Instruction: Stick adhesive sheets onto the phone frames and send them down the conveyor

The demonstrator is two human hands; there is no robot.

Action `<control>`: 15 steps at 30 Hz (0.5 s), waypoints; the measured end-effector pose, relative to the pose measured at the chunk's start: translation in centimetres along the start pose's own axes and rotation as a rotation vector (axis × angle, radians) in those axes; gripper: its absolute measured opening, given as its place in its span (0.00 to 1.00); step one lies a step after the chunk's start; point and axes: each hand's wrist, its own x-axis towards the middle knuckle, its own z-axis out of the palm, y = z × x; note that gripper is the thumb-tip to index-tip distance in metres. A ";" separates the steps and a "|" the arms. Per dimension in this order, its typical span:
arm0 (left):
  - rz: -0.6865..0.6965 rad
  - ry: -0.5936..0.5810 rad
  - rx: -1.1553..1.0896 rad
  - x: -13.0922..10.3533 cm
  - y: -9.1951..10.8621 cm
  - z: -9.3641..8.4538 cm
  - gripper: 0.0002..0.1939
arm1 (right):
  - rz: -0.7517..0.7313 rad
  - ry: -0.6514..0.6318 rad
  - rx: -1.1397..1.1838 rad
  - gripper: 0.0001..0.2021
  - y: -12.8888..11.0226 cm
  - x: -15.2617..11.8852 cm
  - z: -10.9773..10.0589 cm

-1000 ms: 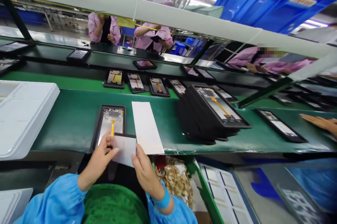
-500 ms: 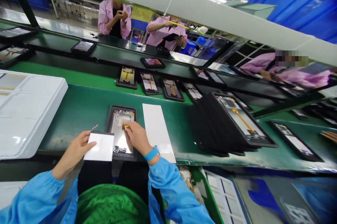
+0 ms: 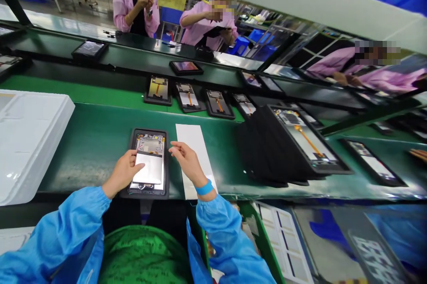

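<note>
In the head view, my left hand (image 3: 124, 172) grips a flat silver battery pack (image 3: 149, 169) by its left edge, thumb on top. The battery lies over the lower part of an opened tablet (image 3: 154, 145), whose circuit board shows above it. A thin red wire rises from the battery's upper left corner. The tablet rests in a black foam tray (image 3: 167, 159). Just right of that tray hovers my right hand (image 3: 187, 162), thumb and forefinger closed together; whatever is between them is too small to make out. Beneath it a long white strip (image 3: 190, 135) lies on the bench.
A white plastic tray stack (image 3: 36, 142) stands left. To the right are piled black foam trays (image 3: 263, 155) with an opened tablet (image 3: 307, 142) on top. Several tablets sit on the green conveyor (image 3: 126, 90). People in pink jackets (image 3: 122, 8) work opposite.
My left hand has moved right, bringing the battery from the tray's lower left edge onto the tablet. My right hand has left the tablet, where it pinched something orange, and moved right and up.
</note>
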 end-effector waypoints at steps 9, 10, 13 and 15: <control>0.004 0.041 0.026 0.1 0.0 0.4 0.29 | 0.004 -0.034 0.032 0.17 1.0 -2.4 0.9; 0.005 0.041 0.032 0.1 -0.1 0.5 0.28 | 0.001 -0.040 0.031 0.17 1.1 -2.6 1.0; 0.010 0.048 0.056 0.2 -0.1 0.5 0.28 | -0.014 -0.054 0.006 0.16 1.0 -2.9 1.3; 0.022 0.056 0.079 0.3 -0.1 0.5 0.27 | -0.045 -0.055 -0.053 0.15 0.7 -3.1 1.5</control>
